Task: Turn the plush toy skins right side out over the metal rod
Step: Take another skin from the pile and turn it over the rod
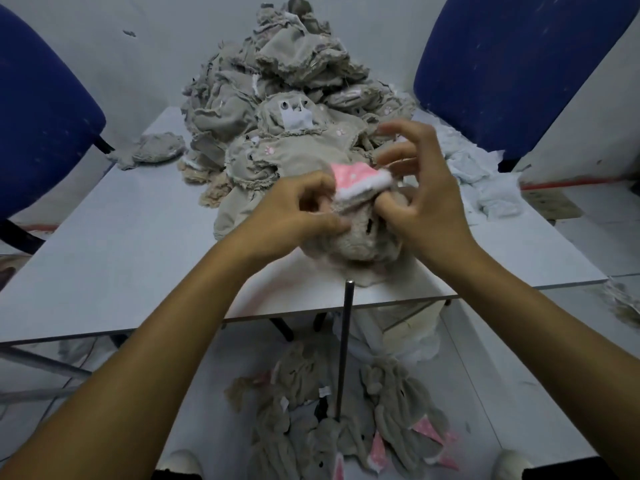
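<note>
I hold a beige plush toy skin (356,244) above the front edge of the white table (121,244), its furry side showing. A pink ear with white dots and a white trim (353,180) sticks up from it. My left hand (298,213) grips the skin's left side with curled fingers. My right hand (422,188) pinches the skin by the ear tip. The upright metal rod (344,344) stands below the skin, its top just under the fabric and apart from it.
A tall heap of inside-out beige skins (287,98) fills the back of the table. Turned skins with pink ears (367,427) lie on the floor around the rod's base. Blue chairs (519,71) stand at both sides. White fabric scraps (485,178) lie at the right.
</note>
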`<state>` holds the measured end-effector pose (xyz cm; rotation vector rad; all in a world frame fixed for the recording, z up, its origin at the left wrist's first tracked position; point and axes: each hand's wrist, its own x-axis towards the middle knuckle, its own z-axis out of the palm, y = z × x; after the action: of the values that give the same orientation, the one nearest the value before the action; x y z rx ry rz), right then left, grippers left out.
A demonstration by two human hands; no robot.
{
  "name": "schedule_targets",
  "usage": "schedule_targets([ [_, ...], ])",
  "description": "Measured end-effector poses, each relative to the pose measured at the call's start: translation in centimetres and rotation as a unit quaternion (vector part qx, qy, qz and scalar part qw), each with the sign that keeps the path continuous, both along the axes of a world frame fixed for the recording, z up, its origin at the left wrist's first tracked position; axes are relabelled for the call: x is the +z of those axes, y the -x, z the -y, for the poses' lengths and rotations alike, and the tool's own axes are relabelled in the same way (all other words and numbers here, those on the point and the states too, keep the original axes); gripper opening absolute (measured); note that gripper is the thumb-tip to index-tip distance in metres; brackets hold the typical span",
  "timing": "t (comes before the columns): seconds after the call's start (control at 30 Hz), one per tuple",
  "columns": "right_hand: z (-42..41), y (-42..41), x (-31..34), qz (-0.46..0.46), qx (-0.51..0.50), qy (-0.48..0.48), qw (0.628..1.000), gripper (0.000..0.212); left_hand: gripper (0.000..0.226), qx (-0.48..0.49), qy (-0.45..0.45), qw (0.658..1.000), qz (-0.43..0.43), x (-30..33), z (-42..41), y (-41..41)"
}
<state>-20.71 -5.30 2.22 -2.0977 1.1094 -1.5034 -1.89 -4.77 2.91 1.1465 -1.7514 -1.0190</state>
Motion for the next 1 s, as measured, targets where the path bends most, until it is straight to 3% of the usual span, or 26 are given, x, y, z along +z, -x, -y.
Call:
schedule_targets([
  [0.1, 0.3, 0.7, 0.0, 0.033, -0.039, 0.007, 0.999, 0.046, 0.023, 0.154, 0.16, 0.974, -0.053, 0.3, 0.0, 0.5],
  [0.17, 0.5, 0.9, -0.2, 0.037, -0.043, -0.004, 0.998, 0.031, 0.024, 0.182, 0.215, 0.959, -0.046, 0.6, 0.6, 0.6],
  [0.23, 0.4, 0.6, -0.8, 0.027, -0.028, -0.032, 0.999, 0.025, 0.02, 0.121, 0.128, 0.984, 0.01, 0.4, 0.8, 0.4],
  [0.3, 0.2, 0.1, -1.4, 0.013, -0.022, -0.052, 0.998, 0.024, 0.042, 0.033, -0.041, 0.996, 0.078, -0.7, 0.6, 0.2],
  [0.33, 0.2, 0.0, -1.5, 0.016, -0.021, -0.053, 0.998, 0.024, 0.052, 0.007, -0.07, 0.99, 0.12, -1.3, 0.6, 0.1],
  [0.4, 0.2, -0.1, -1.0, 0.043, -0.019, -0.049, 0.998, 0.022, 0.048, 0.028, -0.026, 0.991, 0.131, -1.7, 0.7, 0.0],
  [0.53, 0.8, 0.4, 0.6, 0.039, -0.028, -0.007, 0.999, 0.019, 0.03, 0.148, 0.15, 0.977, 0.019, 0.3, 1.3, -0.4],
  [0.6, 0.8, 0.5, 0.4, -0.023, -0.035, -0.014, 0.999, 0.021, 0.023, 0.159, 0.151, 0.974, -0.053, 0.6, 1.1, -0.3],
  [0.77, 0.9, 0.9, 1.0, -0.006, -0.072, 0.067, 0.995, 0.03, 0.021, 0.106, 0.156, 0.982, -0.011, 2.5, 0.9, -0.6],
  [0.87, 0.8, 1.2, 0.6, -0.058, -0.056, 0.006, 0.997, 0.033, 0.022, 0.106, 0.164, 0.981, 0.021, 2.2, 0.6, -0.4],
  [1.0, 0.6, 1.2, 1.2, -0.031, -0.075, 0.086, 0.993, 0.031, 0.023, 0.16, 0.187, 0.968, -0.054, 1.6, 0.6, -0.5],
])
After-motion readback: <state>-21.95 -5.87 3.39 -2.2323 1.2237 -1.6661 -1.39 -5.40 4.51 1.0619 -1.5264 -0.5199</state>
